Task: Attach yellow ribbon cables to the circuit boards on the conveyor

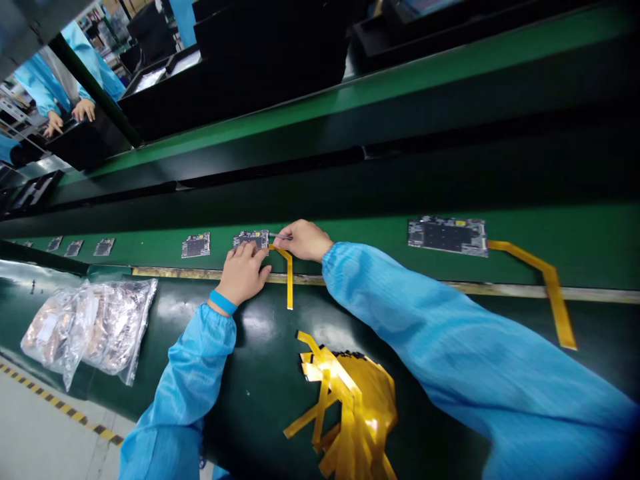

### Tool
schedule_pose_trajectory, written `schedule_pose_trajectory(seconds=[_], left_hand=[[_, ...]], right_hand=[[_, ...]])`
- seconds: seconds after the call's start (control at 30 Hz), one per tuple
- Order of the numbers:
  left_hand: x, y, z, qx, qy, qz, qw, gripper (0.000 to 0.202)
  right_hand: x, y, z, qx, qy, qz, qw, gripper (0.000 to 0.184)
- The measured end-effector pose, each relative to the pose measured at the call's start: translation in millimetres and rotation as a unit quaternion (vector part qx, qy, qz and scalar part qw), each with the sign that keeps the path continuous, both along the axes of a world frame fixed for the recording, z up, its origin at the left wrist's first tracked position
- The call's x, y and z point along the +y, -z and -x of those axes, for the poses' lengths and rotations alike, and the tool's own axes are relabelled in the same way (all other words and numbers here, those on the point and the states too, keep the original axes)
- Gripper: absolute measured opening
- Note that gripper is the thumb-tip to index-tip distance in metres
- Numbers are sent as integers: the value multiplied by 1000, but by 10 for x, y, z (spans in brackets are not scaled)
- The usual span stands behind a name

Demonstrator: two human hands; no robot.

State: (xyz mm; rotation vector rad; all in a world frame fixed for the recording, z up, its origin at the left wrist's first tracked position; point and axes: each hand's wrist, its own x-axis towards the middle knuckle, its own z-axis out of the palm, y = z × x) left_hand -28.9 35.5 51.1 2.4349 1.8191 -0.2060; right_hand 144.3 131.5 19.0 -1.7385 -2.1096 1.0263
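A green circuit board (253,237) lies on the green belt, partly covered by my left hand (245,272). The fingers of that hand rest on the board and its thumb stands apart. Fingers closed, my right hand (306,240) holds slim dark tweezers (281,236), whose tip points at the board's right edge. From that edge a yellow flat flex cable (289,280) bends down over the belt's rim; my hands hide whether it is joined to the board. A pile of similar flex cables (360,400) lies on the bench below my hands.
Several circuit boards, one of them (195,245) nearest, lie leftward along the belt. Farther right is another board (447,235) with a flex cable (537,263). Clear plastic bags (117,327) lie at left. A co-worker's hands (70,119) are at the upper left. A raised green ledge (280,117) runs behind.
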Motion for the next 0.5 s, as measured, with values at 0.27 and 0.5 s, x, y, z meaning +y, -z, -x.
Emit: schedule_pose_trajectory(seconds=[0.27, 0.5], left_hand=[[-56, 128, -189, 53, 12, -21, 998, 61], [-62, 166, -298, 56, 9, -28, 998, 64]], right_hand=[[-16, 43, -77, -23, -1, -33, 999, 15], [-75, -27, -167, -56, -19, -59, 997, 22]])
